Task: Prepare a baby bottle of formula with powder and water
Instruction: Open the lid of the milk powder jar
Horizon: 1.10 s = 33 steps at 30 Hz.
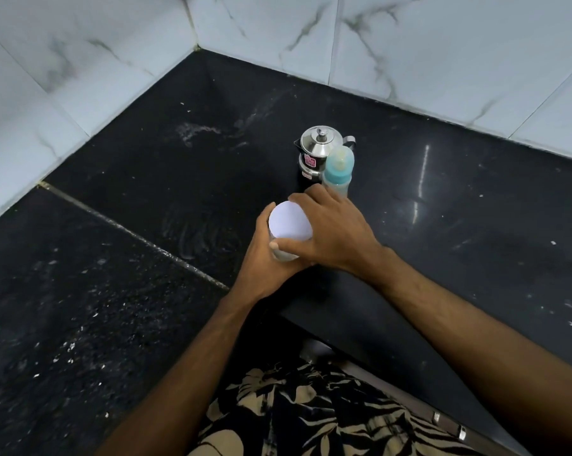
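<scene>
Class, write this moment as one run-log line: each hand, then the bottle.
left hand: grips white-lidded container | right hand: grips its lid | baby bottle: capped, upright beside steel pot

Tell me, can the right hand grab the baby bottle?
Probably yes. The bottle stands just past the right hand, nothing between, but the fingers grip the white lid and must let go first.
</scene>
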Tool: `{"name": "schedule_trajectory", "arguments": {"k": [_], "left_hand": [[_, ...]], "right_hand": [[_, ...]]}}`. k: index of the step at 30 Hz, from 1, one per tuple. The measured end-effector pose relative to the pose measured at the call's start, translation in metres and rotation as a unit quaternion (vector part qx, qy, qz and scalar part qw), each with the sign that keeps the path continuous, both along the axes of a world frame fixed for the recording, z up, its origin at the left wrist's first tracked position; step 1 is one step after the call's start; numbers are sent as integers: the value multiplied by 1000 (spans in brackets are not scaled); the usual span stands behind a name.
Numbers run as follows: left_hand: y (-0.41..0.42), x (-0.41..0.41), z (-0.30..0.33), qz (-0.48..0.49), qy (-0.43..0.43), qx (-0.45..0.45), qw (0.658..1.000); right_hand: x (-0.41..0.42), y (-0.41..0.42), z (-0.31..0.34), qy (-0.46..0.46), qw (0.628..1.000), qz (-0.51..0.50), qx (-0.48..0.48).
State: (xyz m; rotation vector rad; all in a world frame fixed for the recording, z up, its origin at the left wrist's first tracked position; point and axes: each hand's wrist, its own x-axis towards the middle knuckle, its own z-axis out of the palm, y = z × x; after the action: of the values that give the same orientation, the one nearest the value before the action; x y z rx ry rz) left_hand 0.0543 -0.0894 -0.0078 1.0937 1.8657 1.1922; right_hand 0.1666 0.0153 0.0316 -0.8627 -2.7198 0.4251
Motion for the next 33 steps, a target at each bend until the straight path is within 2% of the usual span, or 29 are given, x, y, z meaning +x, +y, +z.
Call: {"name": "schedule_trajectory", "arguments": {"k": [4,7,10,14,20,22,26,28,33], "left_hand": [[8,12,-9,62,-10,21,998],[15,9,-7,60,17,27,998],[16,8,-6,17,24,-12,999],[14,2,-12,39,23,-29,999],[14,-2,-6,11,3,-42,999],[13,-2,-4,0,-10,-45,999],[9,-6,-11,2,-1,-26,1000],[10,-7,-12,3,-4,-30,1000],[14,-6,-18,6,12,-33,999]], "right_hand": [[-8,3,12,-81,995,18,55],[-16,4,18,-132,987,43,80],[-20,9,20,-146,985,73,63],[-20,17,21,-155,978,124,56],[-16,33,32,-162,962,219,39],[-13,34,34,-168,963,205,36],[-10,21,28,-153,981,103,62],[-11,15,25,-143,984,83,67],[-8,20,27,-125,979,158,-12]]}}
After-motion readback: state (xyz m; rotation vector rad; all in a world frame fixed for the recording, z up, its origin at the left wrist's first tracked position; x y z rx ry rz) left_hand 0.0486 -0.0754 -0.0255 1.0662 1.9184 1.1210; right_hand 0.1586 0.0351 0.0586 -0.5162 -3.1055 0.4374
